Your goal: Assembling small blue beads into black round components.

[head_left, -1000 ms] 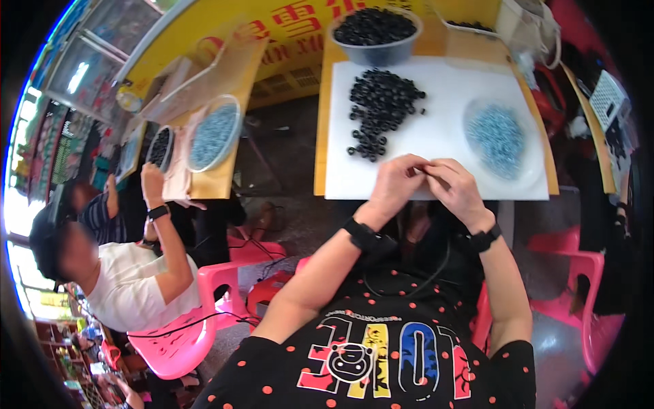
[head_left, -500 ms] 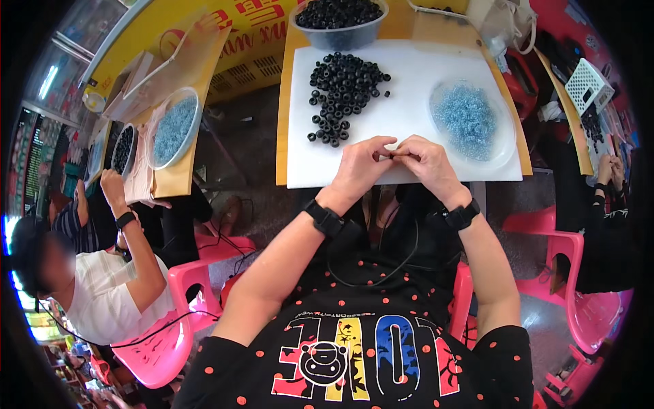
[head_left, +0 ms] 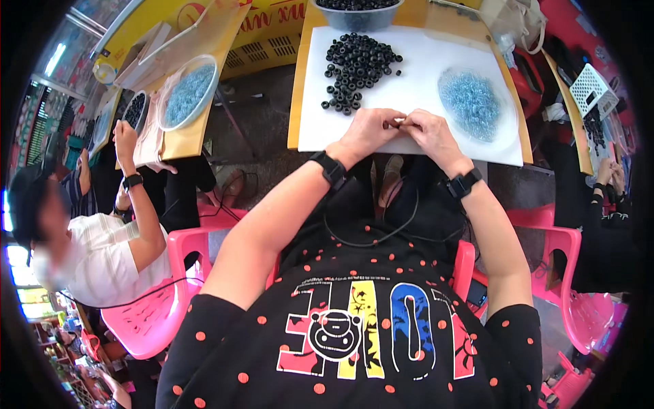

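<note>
My left hand point(head_left: 371, 133) and my right hand point(head_left: 432, 138) meet above the near edge of a white board point(head_left: 409, 71). Thumbs and fingertips of both are pinched together, closed around something too small or too hidden to make out. Just beyond my left hand, a loose heap of round black beads with holes point(head_left: 357, 61) lies on the board. Several of them trail toward my fingers. Past my right hand, a shallow clear dish holds a mound of light blue, glassy pieces point(head_left: 471, 102).
At the far edge stands a clear tub point(head_left: 357, 19) of black beads. A co-worker in a white top point(head_left: 112, 249) sits left, beside a table with a dish of blue pieces point(head_left: 189, 97). Another person's hands point(head_left: 610, 172) work at the right near a white basket point(head_left: 591, 90). Pink chairs point(head_left: 146, 320) flank me.
The whole view has shifted, so the table sits higher and slightly to the right. My hands stay pinched together over the board's near edge; the bead heap looks the same.
</note>
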Tool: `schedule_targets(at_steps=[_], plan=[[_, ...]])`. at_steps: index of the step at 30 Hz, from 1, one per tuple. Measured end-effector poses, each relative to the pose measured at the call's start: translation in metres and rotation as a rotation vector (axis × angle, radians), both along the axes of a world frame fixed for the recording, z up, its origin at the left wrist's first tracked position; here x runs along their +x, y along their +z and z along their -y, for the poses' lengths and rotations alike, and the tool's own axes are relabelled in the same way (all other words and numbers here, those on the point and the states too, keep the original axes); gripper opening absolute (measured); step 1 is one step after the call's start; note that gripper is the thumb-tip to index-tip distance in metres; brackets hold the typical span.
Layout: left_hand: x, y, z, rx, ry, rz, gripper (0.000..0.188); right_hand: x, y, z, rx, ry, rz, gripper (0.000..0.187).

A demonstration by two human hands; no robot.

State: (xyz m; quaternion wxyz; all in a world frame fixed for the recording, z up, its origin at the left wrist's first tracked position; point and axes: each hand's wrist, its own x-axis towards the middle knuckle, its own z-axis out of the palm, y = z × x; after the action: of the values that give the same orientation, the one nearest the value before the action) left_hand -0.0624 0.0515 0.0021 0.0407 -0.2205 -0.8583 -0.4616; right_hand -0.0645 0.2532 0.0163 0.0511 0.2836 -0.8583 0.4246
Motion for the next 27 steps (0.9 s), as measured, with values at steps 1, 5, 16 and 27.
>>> schedule_targets(at_steps=[1, 5, 16, 27], plan=[[-0.003, 0.002, 0.002, -0.019, -0.02, -0.008, 0.035, -0.002, 0.001, 0.0, 0.017, 0.003, -0.038, 0.008], [-0.003, 0.0, 0.01, 0.03, -0.075, 0.017, 0.038, 0.003, -0.005, -0.001, 0.001, -0.001, -0.023, 0.01], [-0.003, -0.001, 0.01, -0.029, -0.081, -0.093, 0.034, 0.004, -0.012, 0.004, 0.045, -0.016, -0.143, 0.008], [0.014, 0.005, 0.016, 0.392, 0.101, 0.091, 0.03, 0.016, 0.02, -0.001, -0.41, -0.187, 0.487, 0.019]])
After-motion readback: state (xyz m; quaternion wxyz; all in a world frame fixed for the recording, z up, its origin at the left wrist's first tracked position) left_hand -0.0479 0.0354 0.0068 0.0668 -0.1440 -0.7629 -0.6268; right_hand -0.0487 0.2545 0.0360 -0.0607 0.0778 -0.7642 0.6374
